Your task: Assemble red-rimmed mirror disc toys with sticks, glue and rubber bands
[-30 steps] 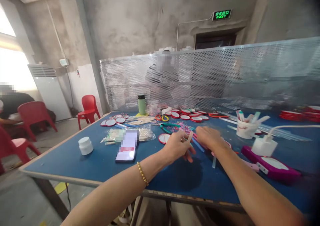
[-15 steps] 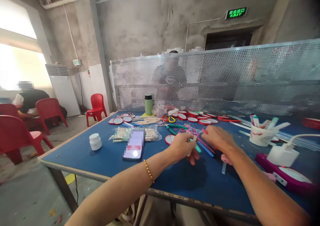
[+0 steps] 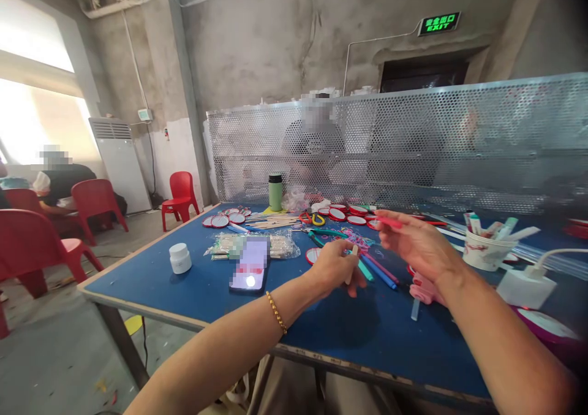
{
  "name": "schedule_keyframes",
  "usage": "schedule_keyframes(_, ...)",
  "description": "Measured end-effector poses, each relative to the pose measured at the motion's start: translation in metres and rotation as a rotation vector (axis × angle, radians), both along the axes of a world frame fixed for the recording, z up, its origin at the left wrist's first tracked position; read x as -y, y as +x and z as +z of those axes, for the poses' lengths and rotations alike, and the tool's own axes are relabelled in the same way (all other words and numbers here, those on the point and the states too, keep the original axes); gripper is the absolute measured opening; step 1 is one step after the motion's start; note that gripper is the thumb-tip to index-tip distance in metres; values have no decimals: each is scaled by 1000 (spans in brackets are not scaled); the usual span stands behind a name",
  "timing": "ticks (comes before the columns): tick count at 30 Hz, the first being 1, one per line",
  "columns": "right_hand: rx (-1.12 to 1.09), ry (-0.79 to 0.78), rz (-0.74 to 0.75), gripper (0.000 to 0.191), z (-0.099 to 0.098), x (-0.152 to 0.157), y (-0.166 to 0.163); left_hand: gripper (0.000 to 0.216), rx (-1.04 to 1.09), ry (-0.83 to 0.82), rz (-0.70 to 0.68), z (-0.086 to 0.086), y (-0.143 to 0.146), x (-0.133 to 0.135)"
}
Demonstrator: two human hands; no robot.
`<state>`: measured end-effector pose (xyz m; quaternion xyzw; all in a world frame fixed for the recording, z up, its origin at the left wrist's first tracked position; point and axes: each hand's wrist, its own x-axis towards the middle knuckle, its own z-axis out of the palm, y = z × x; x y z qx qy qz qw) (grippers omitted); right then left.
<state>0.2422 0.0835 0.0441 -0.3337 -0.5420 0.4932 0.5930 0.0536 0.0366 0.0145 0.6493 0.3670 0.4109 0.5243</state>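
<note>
My left hand is closed on a short pale wooden stick, held over the blue table. To its right, my right hand is raised with its fingers pinched on a slim pinkish-red marker; part of it is hidden by the fingers. Between the hands lie a blue marker, a purple marker and a teal marker. A pink glue gun with a clear glue stick rests under my right wrist. A red-rimmed white disc lies beside my left hand.
A phone, a bag of wooden sticks and a white jar sit left. Pliers, several red-rimmed discs and a green bottle lie behind. A paper cup of markers and a white charger stand right.
My right hand has risen from the table and turned, now lifting the pinkish-red marker. My left hand stays nearly in place with the stick. The view has shifted slightly.
</note>
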Motion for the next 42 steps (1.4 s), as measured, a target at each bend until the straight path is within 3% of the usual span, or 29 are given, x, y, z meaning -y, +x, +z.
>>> schedule_keyframes(3, -135, 26, 29, 40, 6, 5, -3, 28, 30, -5, -10, -1, -1, -1)
schedule_keyframes(7, -180, 117, -97, 32, 6, 8, -10, 26, 70, -38, -25, -2, 0, -1)
schedule_keyframes(13, -13, 351, -339, 26, 1, 13, -26, 23, 147, -75, -67, -8, 4, -4)
schedule_keyframes(17, 202, 458, -395, 24, 0, 24, -38, 21, 218, -83, -96, -13, 5, -7)
schedule_keyframes(22, 278, 435, -402, 11, 0, 42, -50, 7, 241, -66, -151, -13, 3, -8)
schedule_keyframes(27, 267, 412, -398, 15, -10, 50, -50, 8, 256, -74, -149, -12, 2, -7)
schedule_keyframes(34, 355, 410, -483, 18, -21, 58, -40, 15, 246, -160, -2, -13, 9, -7)
schedule_keyframes(42, 338, 362, -421, 20, -24, 63, -43, 12, 313, -199, 65, -18, 8, -2)
